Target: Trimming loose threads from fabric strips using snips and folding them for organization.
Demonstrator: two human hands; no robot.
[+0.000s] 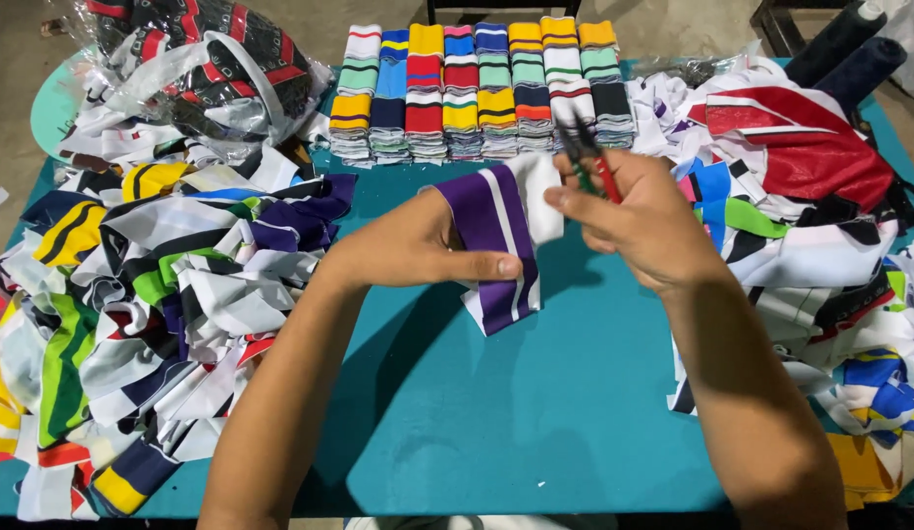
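Item: purple-and-white striped knit band (501, 231), held above the teal table (536, 412) at centre. Left hand (408, 245) pinches it, thumb pressed across the fabric. Right hand (639, 221) is closed around small red-handled snips (592, 162), fingertips meeting the band's white edge. Behind: folded striped bands in stacked rows (482, 93). Both sides: loose heaps of striped bands (153, 294).

Striped knit band (498, 231), purple with white stripes, folded and draped upright above teal table; small thread snips (592, 162), red and green handles, blades pointing up.
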